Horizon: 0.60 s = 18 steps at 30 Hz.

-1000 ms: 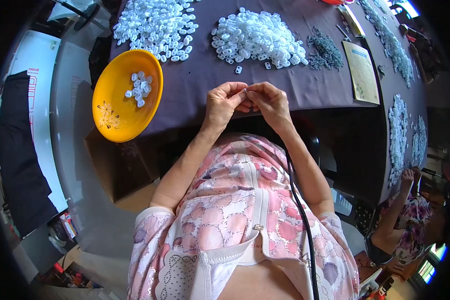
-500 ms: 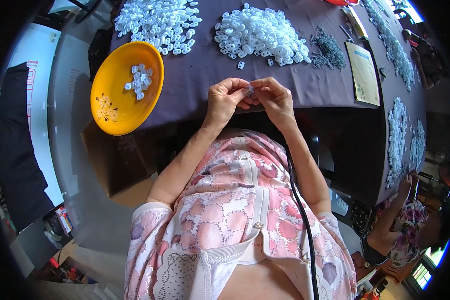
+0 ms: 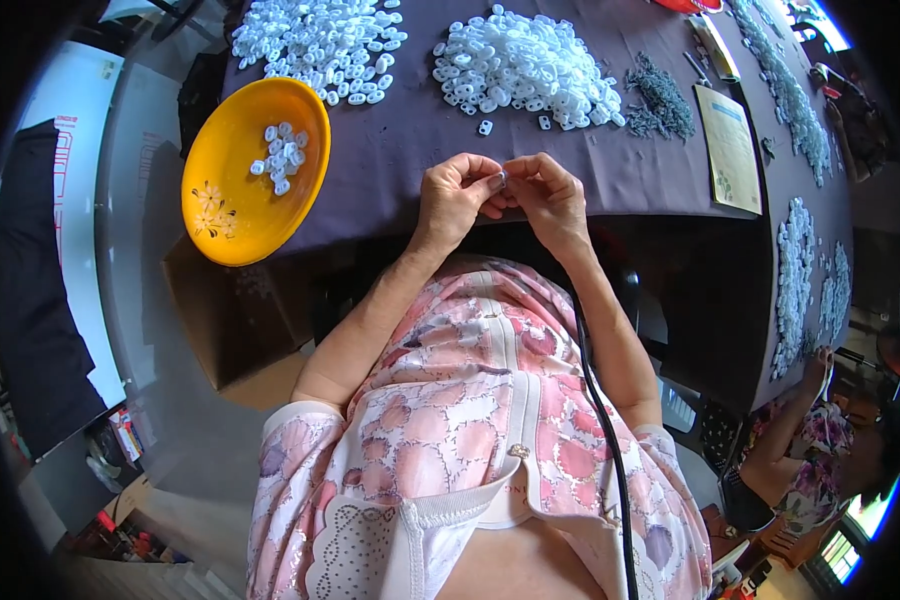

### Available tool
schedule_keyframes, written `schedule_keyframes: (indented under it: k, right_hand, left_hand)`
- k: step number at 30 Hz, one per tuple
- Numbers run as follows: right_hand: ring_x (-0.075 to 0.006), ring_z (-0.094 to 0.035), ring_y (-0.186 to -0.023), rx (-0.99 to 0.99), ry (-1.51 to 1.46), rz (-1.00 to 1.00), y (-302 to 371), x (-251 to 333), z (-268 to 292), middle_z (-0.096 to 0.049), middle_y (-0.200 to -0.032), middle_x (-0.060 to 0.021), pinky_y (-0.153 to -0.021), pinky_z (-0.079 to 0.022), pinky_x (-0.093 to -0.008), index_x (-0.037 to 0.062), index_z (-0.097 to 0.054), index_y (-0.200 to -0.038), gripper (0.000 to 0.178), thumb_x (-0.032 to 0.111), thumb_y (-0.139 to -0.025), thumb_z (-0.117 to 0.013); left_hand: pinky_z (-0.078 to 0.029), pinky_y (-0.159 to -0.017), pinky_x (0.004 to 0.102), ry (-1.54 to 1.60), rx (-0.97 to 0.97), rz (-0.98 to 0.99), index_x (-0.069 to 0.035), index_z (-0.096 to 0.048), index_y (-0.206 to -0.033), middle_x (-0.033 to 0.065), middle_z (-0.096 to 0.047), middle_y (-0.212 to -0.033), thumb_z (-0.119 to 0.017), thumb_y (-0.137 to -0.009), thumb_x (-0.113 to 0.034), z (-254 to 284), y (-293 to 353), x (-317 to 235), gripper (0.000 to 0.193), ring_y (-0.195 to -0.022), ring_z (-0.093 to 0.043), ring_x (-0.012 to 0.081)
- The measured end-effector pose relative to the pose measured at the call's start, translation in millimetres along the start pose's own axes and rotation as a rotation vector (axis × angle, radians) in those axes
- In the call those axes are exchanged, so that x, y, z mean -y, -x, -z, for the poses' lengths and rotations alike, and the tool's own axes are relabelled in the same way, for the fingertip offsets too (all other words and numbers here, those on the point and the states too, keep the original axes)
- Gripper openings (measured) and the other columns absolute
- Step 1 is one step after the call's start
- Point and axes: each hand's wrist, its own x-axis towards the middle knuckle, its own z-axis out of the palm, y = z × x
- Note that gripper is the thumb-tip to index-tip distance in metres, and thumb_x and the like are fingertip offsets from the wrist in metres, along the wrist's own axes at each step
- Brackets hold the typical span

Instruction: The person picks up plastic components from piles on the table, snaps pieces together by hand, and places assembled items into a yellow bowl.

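My left hand and my right hand meet at the table's near edge, thumbs and fingertips pinched together. Between them is a small whitish plastic piece, mostly hidden by the fingers; both hands seem to grip it. Beyond my hands lies a heap of white oval plastic pieces with holes. To its right is a smaller pile of tiny grey parts. A yellow bowl at the left, with a flower print, holds several white pieces.
Another heap of white pieces lies at the far left of the dark tablecloth. A tan booklet rests on the right. Along the right table stretch more piles, where a co-worker's arm reaches in. A cardboard box stands below the bowl.
My fingers have shifted slightly around the small piece, which is now more covered. At the right, the co-worker's hand has moved a little. The piles and bowl stay put.
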Motion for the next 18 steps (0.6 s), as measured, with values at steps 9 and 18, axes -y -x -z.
schedule_keyframes:
  k: [9, 18]
  right_hand:
    - [-0.0068, -0.056, -0.067, 0.066, 0.099, -0.036, -5, -1, 9, -0.06, -0.075, -0.0021, -0.058, -0.048, -0.0208, -0.0004, -0.055, -0.09, 0.012, -0.007, -0.08, -0.055]
    - [-0.0072, -0.058, -0.074, 0.009, -0.063, -0.01, -4, -2, 7, -0.061, -0.083, -0.0031, -0.064, -0.049, -0.0207, -0.001, -0.056, -0.102, 0.021, -0.007, -0.081, -0.055]
  left_hand:
    - [-0.051, -0.05, 0.0209, -0.143, 0.007, -0.015, 0.001, -0.06, -0.087, 0.005, -0.063, -0.071, -0.058, -0.084, -0.004, -4, -2, 1, 0.006, -0.057, -0.06, 0.0091]
    - [-0.054, -0.054, 0.0242, 0.052, -0.053, -0.022, 0.006, -0.06, -0.09, 0.0092, -0.064, -0.076, -0.055, -0.085, -0.002, -6, -2, 0, 0.01, -0.064, -0.064, 0.0141]
